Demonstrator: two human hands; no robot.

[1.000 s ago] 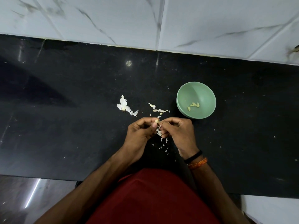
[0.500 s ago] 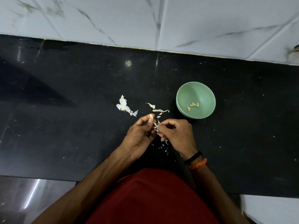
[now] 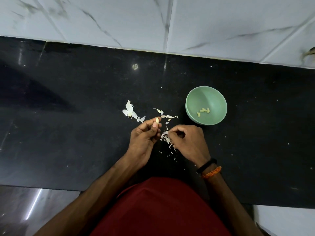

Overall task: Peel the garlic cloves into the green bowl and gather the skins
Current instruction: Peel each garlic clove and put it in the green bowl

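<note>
Your left hand (image 3: 144, 142) pinches one pale peeled garlic clove (image 3: 157, 120) between thumb and fingertips. Your right hand (image 3: 189, 142) curls its fingers around a clump of white papery skins (image 3: 165, 136). The round green bowl (image 3: 206, 92), just beside, holds three peeled cloves (image 3: 203, 111).

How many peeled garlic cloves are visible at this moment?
4. Three lie close together on the bottom of the green bowl, at and. One peeled clove is pinched in the left hand. The right hand may hide more.
</note>
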